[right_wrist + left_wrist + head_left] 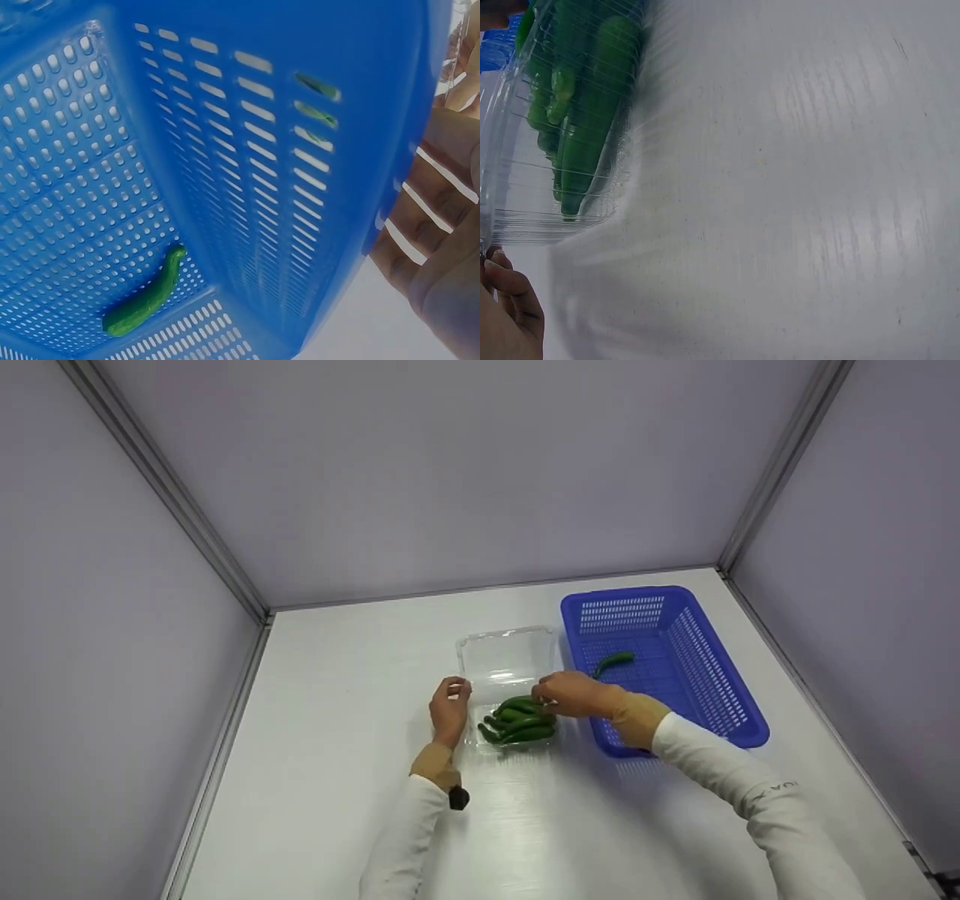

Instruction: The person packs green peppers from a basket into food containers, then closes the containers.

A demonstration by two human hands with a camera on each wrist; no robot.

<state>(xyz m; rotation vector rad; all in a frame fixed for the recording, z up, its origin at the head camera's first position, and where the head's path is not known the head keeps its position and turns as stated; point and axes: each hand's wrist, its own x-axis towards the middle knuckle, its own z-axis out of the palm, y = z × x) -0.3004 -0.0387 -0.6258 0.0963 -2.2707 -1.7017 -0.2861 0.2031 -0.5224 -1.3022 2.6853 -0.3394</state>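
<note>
A clear plastic clamshell box (474, 737) stands in the middle of the table, its lid (510, 652) raised at the back. Several green chili peppers (517, 724) lie together in its base. My left hand (450, 709) pinches the box's left edge near the hinge; the left wrist view shows its curled fingers (514, 289) at the plastic rim. Over the box's right side, my right hand (571, 694) reaches down with bent fingers at the peppers. I cannot tell whether it holds one, as its fingertips are mostly hidden.
A blue perforated plastic basket (731, 682) stands right of the box, under my right forearm. One green chili pepper (616, 660) lies on its floor, by the left wall. Grey panels (487, 472) border the white table (337, 697) at the back and sides.
</note>
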